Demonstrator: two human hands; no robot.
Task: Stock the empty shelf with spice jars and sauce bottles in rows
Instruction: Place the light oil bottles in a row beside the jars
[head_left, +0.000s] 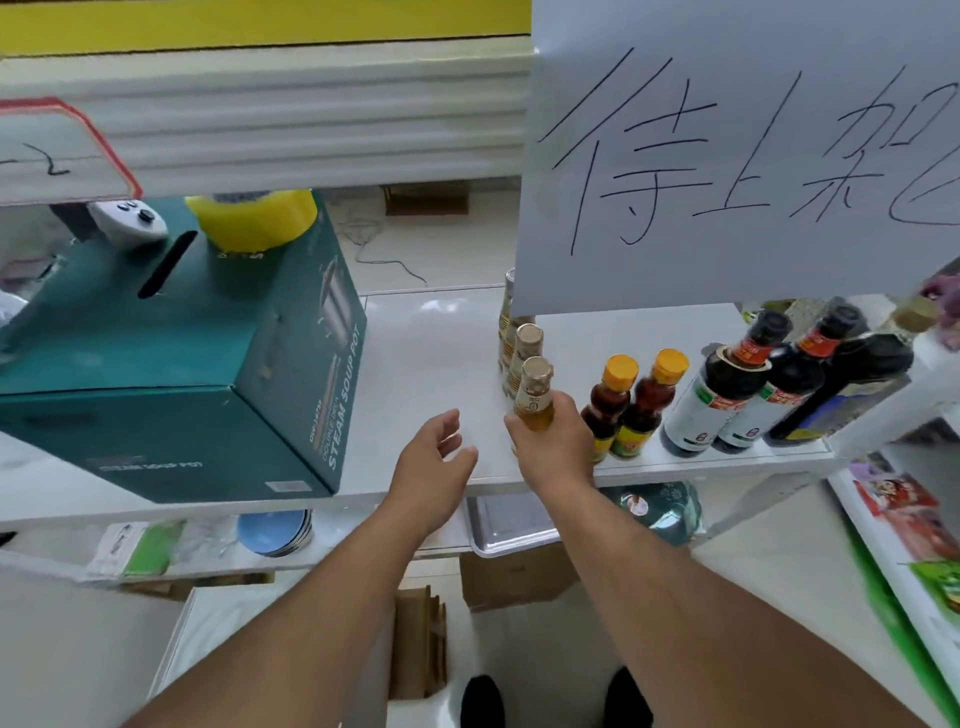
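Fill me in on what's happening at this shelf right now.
A person is stocking the white shelf with bottles. The right hand grips a gold-capped bottle of amber liquid at the front of a row of similar bottles. The left hand hovers open beside it, holding nothing. To the right stand two yellow-capped sauce bottles and several dark sauce bottles. A teal steam pot box fills the shelf's left side.

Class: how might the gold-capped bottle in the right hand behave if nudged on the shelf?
The gold-capped bottle is tall and slim, so probably tips easily. It looks like glass, likely fragile. Neighbouring bottles behind could topple too.
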